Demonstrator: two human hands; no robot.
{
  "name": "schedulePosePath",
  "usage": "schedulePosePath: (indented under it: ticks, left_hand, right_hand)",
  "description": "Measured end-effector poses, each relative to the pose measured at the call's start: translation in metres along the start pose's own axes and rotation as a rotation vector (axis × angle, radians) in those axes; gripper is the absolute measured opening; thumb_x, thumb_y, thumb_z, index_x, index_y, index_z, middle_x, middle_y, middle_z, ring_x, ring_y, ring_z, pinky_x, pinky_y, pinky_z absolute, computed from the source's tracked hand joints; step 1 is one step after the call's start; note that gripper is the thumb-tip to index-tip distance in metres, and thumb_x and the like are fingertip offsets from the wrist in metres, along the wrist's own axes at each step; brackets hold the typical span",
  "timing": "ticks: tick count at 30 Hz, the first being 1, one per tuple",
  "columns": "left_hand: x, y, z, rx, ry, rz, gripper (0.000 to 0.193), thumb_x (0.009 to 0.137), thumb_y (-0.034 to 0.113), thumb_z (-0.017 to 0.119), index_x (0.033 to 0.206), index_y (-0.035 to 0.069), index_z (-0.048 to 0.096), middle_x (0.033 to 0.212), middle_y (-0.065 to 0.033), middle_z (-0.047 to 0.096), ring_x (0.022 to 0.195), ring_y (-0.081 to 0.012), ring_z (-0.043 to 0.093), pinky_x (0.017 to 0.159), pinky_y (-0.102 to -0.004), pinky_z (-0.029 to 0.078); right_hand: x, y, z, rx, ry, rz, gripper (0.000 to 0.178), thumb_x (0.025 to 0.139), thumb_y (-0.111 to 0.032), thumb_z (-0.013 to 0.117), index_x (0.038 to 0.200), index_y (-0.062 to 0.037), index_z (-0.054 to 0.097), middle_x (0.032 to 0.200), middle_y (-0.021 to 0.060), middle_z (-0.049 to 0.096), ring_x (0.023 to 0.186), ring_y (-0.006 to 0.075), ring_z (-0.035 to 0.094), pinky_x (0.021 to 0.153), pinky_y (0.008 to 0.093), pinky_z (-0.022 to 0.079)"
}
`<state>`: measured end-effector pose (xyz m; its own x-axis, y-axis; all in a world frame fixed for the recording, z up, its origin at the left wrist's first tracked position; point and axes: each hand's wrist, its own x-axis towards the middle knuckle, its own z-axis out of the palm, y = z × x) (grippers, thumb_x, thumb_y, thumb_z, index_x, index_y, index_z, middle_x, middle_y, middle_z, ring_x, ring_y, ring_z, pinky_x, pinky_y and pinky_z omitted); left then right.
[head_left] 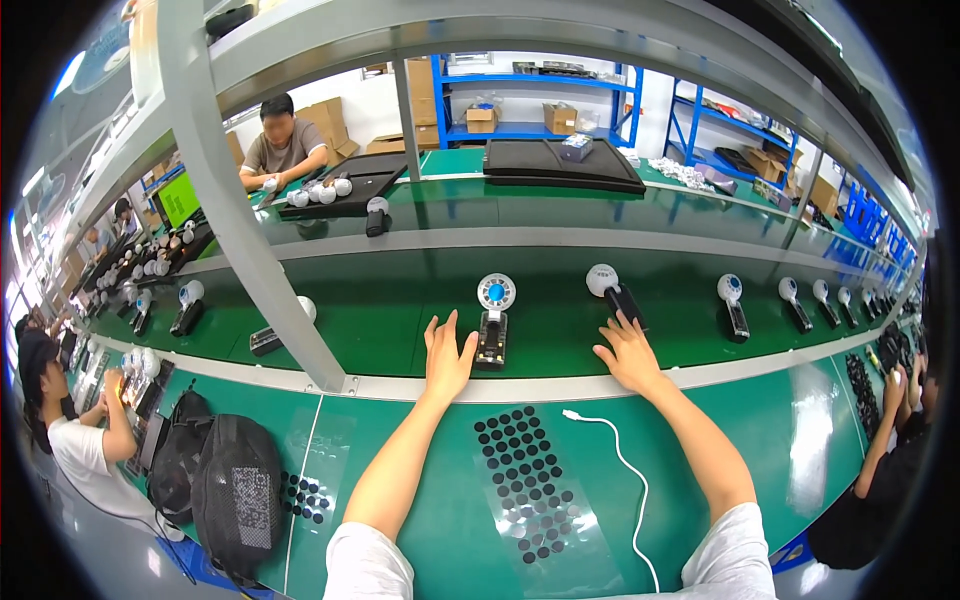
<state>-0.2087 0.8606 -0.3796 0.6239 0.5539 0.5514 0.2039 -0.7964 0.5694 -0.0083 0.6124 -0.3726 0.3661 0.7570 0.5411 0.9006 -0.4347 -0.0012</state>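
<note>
My left hand [447, 357] is over the near edge of the dark green conveyor belt, fingers apart and holding nothing. Just right of it lies a small device that looks like a handheld fan [495, 293], with a round white head, a blue centre and a dark handle whose inner parts show. My right hand [629, 355] has its fingers spread, their tips at the lower end of the black handle of a second such fan [603, 280]. Whether they touch it or only hover over it, I cannot tell. That fan lies tilted, its white head pointing away to the left.
Between my forearms lie a clear sheet of black round stickers [520, 465] and a white cable [630, 465]. A black mesh bag [238, 495] sits left. More fans [733, 305] line the belt. A grey post [250, 220] rises left. Co-workers sit on both sides and across.
</note>
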Motion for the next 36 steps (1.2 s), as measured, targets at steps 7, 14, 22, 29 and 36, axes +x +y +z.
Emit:
schedulePosePath:
  ticks: [7,14,22,29,36]
  left_hand:
    - [0.006,-0.044,-0.026,0.198,0.365,-0.07,0.048,0.083,0.017,0.055,0.125,0.0,0.04,0.118,-0.0184,0.046,0.126,-0.0393,0.026,0.1,-0.0442,0.03]
    - [0.002,-0.057,-0.036,0.151,0.37,-0.269,0.047,0.079,0.01,0.055,0.124,0.002,0.041,0.119,-0.0178,0.045,0.127,-0.0383,0.023,0.101,-0.0433,0.029]
    - [0.002,-0.05,-0.031,0.11,0.283,-0.292,0.047,0.079,0.009,0.054,0.124,0.002,0.041,0.118,-0.0178,0.045,0.126,-0.0372,0.024,0.101,-0.0426,0.03]
    - [-0.001,-0.049,-0.033,0.101,0.276,-0.314,0.047,0.079,0.009,0.053,0.124,0.003,0.041,0.122,-0.0171,0.044,0.125,-0.034,0.025,0.102,-0.0409,0.027]
    - [-0.003,-0.05,-0.032,0.217,0.371,-0.239,0.056,0.079,0.01,0.053,0.13,-0.001,0.032,0.131,-0.0232,0.033,0.131,-0.0371,0.014,0.105,-0.0424,0.022]
  right_hand:
    - [-0.033,-0.082,-0.048,0.316,-0.09,0.02,0.025,0.081,-0.024,0.058,0.092,-0.0015,0.059,0.089,0.012,0.056,0.086,0.026,0.05,0.081,0.0344,0.041]
    - [-0.045,-0.081,-0.049,0.441,0.043,-0.185,0.017,0.077,-0.018,0.062,0.079,-0.0033,0.054,0.066,0.0063,0.048,0.067,0.0206,0.047,0.065,0.0298,0.04]
    - [-0.026,-0.074,-0.047,1.491,-0.152,0.669,0.007,0.085,-0.009,0.055,0.081,-0.0047,0.05,0.052,-0.0009,0.045,0.044,0.0071,0.039,0.043,0.0212,0.031]
    - [-0.039,-0.077,-0.028,1.369,-0.091,0.484,0.004,0.086,-0.007,0.052,0.085,-0.0037,0.053,0.054,-0.0013,0.046,0.047,0.0058,0.041,0.045,0.0196,0.03]
    - [-0.045,-0.072,-0.03,1.303,-0.103,0.414,0.012,0.085,-0.005,0.048,0.092,-0.001,0.057,0.058,-0.0008,0.048,0.05,0.0067,0.042,0.049,0.0167,0.032]
